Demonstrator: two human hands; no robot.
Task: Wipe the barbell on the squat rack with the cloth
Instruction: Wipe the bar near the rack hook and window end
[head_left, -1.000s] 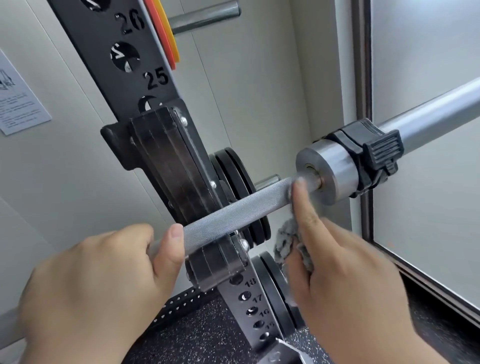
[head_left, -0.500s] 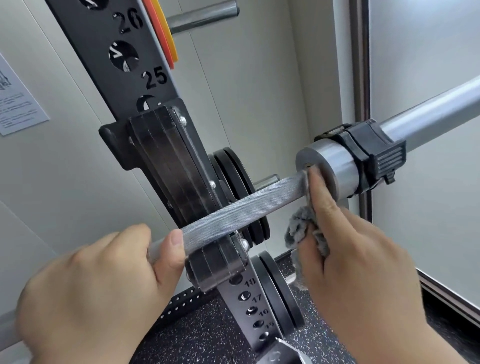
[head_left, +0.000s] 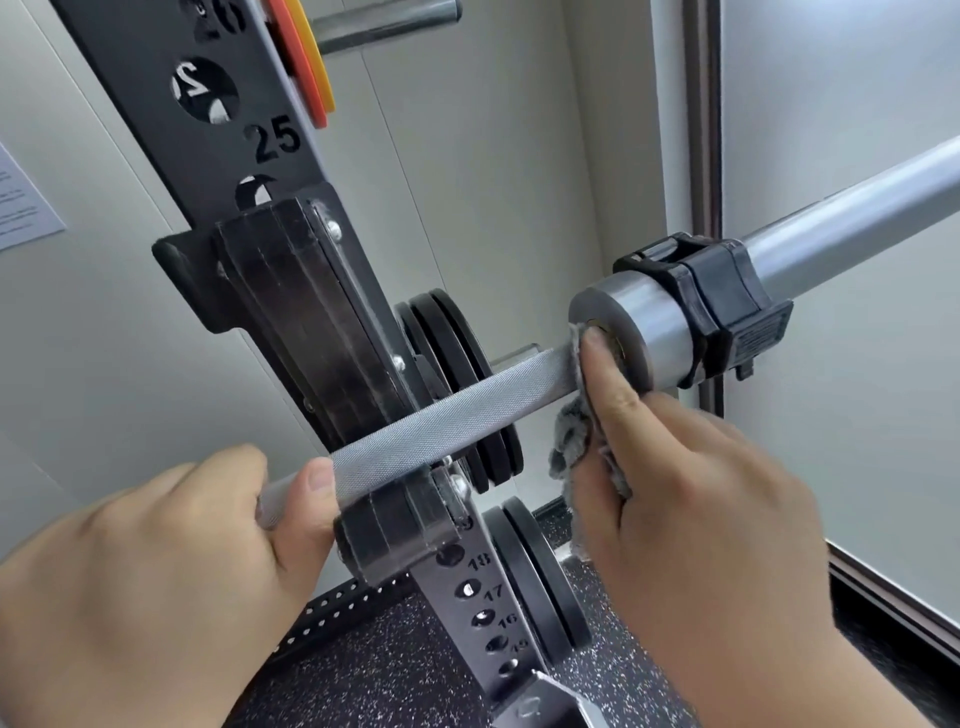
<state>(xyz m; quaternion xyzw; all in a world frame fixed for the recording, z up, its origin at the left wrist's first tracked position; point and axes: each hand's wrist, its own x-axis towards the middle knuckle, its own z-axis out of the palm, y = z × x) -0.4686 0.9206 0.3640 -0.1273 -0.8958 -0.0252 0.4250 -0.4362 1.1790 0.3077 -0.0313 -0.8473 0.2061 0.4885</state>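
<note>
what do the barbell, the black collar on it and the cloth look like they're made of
Barbell: metal, likely steel, matte grey with diamond knurling on the shaft and a smoother brushed sleeve. Black collar: looks like moulded plastic, dull with ribbed faces. Cloth: soft grey fabric, possibly microfibre, judging by its fuzzy pile.
</note>
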